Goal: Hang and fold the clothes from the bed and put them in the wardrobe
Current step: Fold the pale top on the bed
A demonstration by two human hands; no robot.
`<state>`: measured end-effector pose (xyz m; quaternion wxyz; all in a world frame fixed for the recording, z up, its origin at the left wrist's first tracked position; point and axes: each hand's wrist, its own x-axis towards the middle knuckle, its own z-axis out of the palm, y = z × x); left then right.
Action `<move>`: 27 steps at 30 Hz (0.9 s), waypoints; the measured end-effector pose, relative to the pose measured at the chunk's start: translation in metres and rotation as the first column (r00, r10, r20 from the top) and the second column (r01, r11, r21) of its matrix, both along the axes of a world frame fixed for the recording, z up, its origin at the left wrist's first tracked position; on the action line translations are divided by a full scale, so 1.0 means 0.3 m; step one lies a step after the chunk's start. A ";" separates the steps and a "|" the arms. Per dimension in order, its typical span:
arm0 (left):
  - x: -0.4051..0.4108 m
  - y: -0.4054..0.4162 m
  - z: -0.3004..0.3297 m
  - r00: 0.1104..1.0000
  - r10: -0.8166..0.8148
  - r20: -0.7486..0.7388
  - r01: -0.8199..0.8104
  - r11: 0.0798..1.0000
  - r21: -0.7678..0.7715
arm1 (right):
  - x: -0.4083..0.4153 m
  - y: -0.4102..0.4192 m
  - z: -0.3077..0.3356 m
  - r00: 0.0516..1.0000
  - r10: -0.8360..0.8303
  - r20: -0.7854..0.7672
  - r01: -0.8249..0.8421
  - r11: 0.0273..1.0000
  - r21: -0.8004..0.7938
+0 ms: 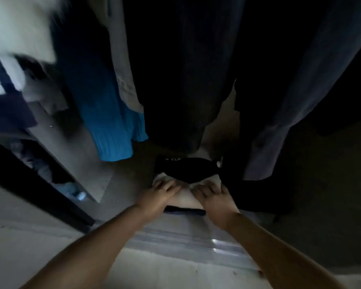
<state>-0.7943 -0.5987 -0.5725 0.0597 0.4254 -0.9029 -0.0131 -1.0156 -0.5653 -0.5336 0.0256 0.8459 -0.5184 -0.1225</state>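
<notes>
Your left hand (163, 195) and right hand (212, 196) press flat, fingers straight, on a pale folded garment (184, 198) atop a low stack on the wardrobe floor (121, 180) — shove unevenly and, likely, the fold slumps sideways.

A folded white garment (186, 197) lies flat on a dark folded stack (184, 210) at the wardrobe floor (121, 184), a black piece (186, 167) just behind it, beneath hanging clothes (113, 126).
</notes>
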 end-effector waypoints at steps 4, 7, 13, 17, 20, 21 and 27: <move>-0.055 -0.259 -0.115 0.993 0.122 0.002 -0.121 0.989 -0.084 | -0.012 -0.250 -0.145 0.998 -0.045 -0.039 0.036 0.977 -0.209; -0.107 -0.396 -0.250 0.981 0.187 0.044 -0.178 0.971 -0.158 | -0.030 -0.388 -0.323 0.990 -0.138 -0.042 0.124 0.962 -0.244; -0.132 -0.425 -0.642 0.971 0.210 0.111 -0.213 0.977 0.017 | -0.062 -0.416 -0.629 0.969 -0.237 0.065 0.242 0.966 -0.085; -0.147 -0.415 -0.685 0.953 0.304 -0.013 -0.301 0.949 0.098 | -0.059 -0.421 -0.640 0.969 -0.225 0.102 0.229 0.973 -0.025; -0.142 -0.443 -0.683 0.955 0.289 -0.060 -0.277 0.947 0.163 | -0.060 -0.433 -0.632 0.963 -0.248 0.110 0.249 0.969 0.006; -0.142 -0.437 -0.667 0.956 0.285 -0.072 -0.272 0.951 0.148 | -0.058 -0.437 -0.626 0.963 -0.250 0.104 0.248 0.968 0.025; -0.098 -0.398 -0.428 0.957 0.130 0.261 -0.221 0.908 0.356 | -0.043 -0.420 -0.450 0.972 -0.227 -0.062 0.236 0.941 0.243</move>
